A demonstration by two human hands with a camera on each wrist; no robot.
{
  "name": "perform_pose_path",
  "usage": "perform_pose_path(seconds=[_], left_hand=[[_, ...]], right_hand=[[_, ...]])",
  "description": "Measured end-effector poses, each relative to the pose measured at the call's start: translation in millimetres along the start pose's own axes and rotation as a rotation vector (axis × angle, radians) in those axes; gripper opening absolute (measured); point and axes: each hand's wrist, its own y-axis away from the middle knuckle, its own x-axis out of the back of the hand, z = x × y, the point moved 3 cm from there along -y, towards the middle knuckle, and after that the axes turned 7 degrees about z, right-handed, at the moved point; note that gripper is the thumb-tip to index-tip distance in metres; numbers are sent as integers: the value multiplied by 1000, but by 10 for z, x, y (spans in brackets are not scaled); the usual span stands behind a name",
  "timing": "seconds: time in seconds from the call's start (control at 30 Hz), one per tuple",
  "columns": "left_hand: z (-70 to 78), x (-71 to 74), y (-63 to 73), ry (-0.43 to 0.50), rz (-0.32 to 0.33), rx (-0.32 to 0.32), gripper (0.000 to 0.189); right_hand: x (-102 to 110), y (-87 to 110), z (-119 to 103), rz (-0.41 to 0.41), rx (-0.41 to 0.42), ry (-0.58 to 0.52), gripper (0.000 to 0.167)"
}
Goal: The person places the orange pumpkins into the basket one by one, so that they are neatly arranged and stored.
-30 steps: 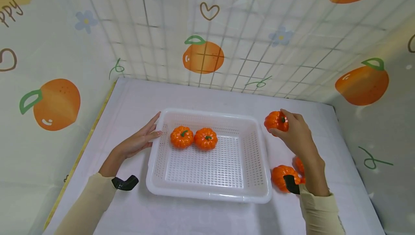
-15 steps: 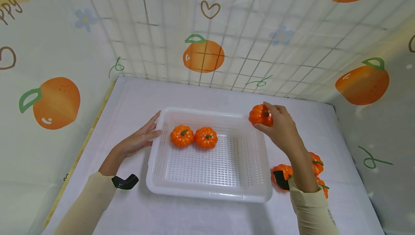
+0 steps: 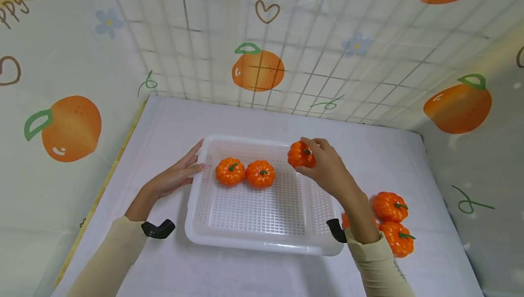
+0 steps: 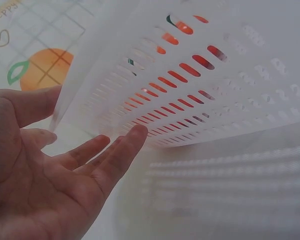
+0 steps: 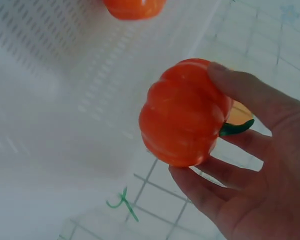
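Observation:
My right hand [image 3: 327, 167] pinches an orange toy pumpkin [image 3: 300, 154] with a green stem, above the back right of a white perforated plastic basket [image 3: 262, 247]. Seen from the right wrist, the thumb and fingertips press opposite sides of that pumpkin [image 5: 182, 115]. At the basket's left side is my left hand [image 3: 173, 179], its fingers fairly straight and touching the rim. In the left wrist view this hand [image 4: 55, 175] lies along the outer wall, orange showing through the slots. Two more pumpkins, one [image 3: 230, 171] beside another [image 3: 260, 174], sit inside toward the back left.
Right of the basket, two pumpkins, one [image 3: 390, 206] behind the other [image 3: 398, 239], lie on the white tablecloth [image 3: 434, 242]. A third is mostly hidden by the right forearm. A printed curtain [image 3: 184, 37] over a wire grid stands behind the table.
My right hand has carried the pumpkin leftward, from beyond the basket's right side to over its back right part. The left hand and the two pumpkins inside have stayed put.

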Motion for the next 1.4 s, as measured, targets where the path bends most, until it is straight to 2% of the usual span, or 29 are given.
perform_pose_path(seconds=[0.17,0.43,0.67,1.07,1.27,1.4], left_hand=[[-9,13,1,-3,5,3,80],[-12,22,-5,-2,5,6,80],[-25,27,-7,-3,9,9,80],[-22,9,-9,1,-3,2,79],[-28,16,-15,0,-1,3,79],[-36,17,-17,-1,3,5,79]], right_hand=[[-131,4,-23,-37,55,-1,75],[-316,3,-24,-110,79,-16,78],[-469,-17,-17,-126,121,56,70],[-669,-41,15,-187,91,198,65],[-691,-38,52,-200,90,182,69],[-642,-26,59,-203,105,126,72]])
